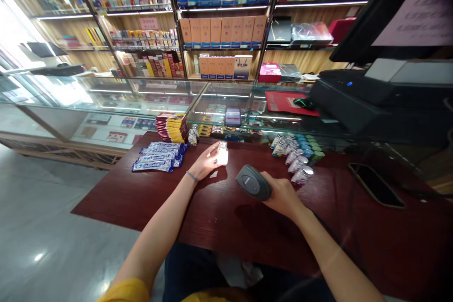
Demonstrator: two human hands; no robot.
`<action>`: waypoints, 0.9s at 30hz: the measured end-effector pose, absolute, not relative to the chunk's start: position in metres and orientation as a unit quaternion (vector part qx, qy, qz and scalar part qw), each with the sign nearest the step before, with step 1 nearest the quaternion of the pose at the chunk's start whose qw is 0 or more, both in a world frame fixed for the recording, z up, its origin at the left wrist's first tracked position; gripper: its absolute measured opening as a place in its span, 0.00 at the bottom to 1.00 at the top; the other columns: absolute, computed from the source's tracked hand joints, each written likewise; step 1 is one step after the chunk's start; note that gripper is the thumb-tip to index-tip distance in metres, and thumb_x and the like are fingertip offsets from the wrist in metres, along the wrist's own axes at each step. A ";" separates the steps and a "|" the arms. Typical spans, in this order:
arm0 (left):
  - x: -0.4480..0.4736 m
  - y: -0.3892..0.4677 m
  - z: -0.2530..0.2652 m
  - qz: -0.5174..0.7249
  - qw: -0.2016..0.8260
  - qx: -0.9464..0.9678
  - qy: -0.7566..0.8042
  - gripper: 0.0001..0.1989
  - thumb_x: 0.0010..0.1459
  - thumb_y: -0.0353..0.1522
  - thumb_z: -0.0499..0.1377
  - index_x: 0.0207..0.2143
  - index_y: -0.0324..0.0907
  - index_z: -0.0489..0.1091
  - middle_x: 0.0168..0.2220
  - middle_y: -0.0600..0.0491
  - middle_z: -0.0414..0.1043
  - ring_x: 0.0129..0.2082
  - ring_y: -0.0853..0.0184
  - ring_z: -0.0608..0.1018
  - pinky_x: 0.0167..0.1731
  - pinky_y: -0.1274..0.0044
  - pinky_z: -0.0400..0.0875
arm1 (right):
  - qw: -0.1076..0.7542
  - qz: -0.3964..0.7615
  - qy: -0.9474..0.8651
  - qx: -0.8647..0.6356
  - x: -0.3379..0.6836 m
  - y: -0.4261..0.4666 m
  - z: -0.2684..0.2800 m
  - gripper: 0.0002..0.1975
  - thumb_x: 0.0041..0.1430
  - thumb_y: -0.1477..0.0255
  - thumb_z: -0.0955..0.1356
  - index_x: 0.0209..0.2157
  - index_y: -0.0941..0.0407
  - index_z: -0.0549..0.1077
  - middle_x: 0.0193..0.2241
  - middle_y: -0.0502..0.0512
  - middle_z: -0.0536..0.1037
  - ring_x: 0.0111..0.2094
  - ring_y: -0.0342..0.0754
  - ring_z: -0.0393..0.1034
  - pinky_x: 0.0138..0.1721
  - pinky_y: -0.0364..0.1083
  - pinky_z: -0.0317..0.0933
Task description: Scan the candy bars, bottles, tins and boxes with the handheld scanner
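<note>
My left hand (205, 163) is closed around a small bottle (222, 155), whose front is lit bright white, just above the dark red wooden table. My right hand (283, 194) grips a grey barcode scanner (253, 183), its head turned left toward the bottle. Right of the scanner stand several small silver-capped bottles (296, 162) in rows, beside blue and green capped tubs (311, 146). Two more small bottles (193, 136) sit behind my left hand. Blue-and-white packets (159, 156) lie left of it, in front of a stack of red and yellow packs (171, 127).
A glass display counter (148, 96) runs behind the table (208, 219). At right are a black phone (377, 184), a monitor (406, 14) and a black machine (354, 99). A mouse (303, 103) rests on a red mat (278, 102). Shelves of boxes (221, 30) line the wall.
</note>
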State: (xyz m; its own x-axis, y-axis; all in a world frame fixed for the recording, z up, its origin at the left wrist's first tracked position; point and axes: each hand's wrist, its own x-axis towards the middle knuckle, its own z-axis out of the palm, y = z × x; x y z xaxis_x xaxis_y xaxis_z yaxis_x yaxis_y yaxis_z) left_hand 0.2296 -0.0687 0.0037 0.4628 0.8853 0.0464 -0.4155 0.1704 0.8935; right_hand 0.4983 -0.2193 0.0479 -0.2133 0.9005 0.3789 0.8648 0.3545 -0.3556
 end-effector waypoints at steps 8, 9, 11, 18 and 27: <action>0.224 -0.075 0.017 0.441 0.724 0.450 0.281 0.29 0.56 0.41 0.70 0.59 0.44 0.71 0.51 0.44 0.77 0.48 0.58 0.80 0.52 0.62 0.76 | 0.278 0.024 -0.792 -0.542 0.505 -0.218 0.043 0.29 0.47 0.76 0.69 0.54 0.52 0.65 0.33 0.53 0.84 0.31 0.58 0.82 0.29 0.45 0.65; 0.224 -0.076 0.017 0.452 0.728 0.432 0.282 0.28 0.58 0.41 0.69 0.59 0.44 0.71 0.49 0.44 0.77 0.47 0.59 0.80 0.52 0.62 0.75 | 0.280 0.018 -0.792 -0.542 0.505 -0.218 0.043 0.29 0.48 0.75 0.69 0.53 0.52 0.65 0.33 0.53 0.84 0.31 0.59 0.82 0.28 0.45 0.65; 0.225 -0.076 0.019 0.487 0.741 0.367 0.280 0.23 0.60 0.40 0.67 0.56 0.44 0.73 0.46 0.46 0.78 0.45 0.61 0.80 0.51 0.64 0.75 | 0.281 0.010 -0.792 -0.541 0.506 -0.218 0.043 0.28 0.49 0.75 0.69 0.53 0.52 0.64 0.32 0.53 0.84 0.30 0.59 0.82 0.28 0.46 0.65; 0.224 -0.072 0.028 0.541 0.800 0.148 0.213 0.03 0.65 0.31 0.61 0.37 0.42 0.73 0.38 0.52 0.78 0.45 0.64 0.81 0.58 0.61 0.71 | 0.299 -0.007 -0.793 -0.531 0.508 -0.215 0.034 0.29 0.47 0.76 0.68 0.54 0.51 0.63 0.30 0.52 0.83 0.29 0.59 0.82 0.27 0.46 0.64; 0.229 -0.072 0.017 0.523 0.776 0.246 0.251 0.12 0.59 0.28 0.65 0.46 0.44 0.73 0.40 0.54 0.77 0.43 0.66 0.80 0.59 0.60 0.71 | 0.355 -0.081 -0.785 -0.501 0.514 -0.222 0.055 0.26 0.50 0.75 0.67 0.52 0.52 0.64 0.28 0.51 0.81 0.25 0.55 0.80 0.25 0.46 0.66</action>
State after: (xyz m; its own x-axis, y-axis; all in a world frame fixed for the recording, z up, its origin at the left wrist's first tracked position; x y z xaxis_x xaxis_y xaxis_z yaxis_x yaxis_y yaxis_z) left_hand 0.2287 -0.0721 0.0171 0.3264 0.9359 -0.1322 -0.6884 0.3312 0.6453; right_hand 0.5136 -0.2223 0.0548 -0.2460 0.7297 0.6380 0.8446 0.4843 -0.2282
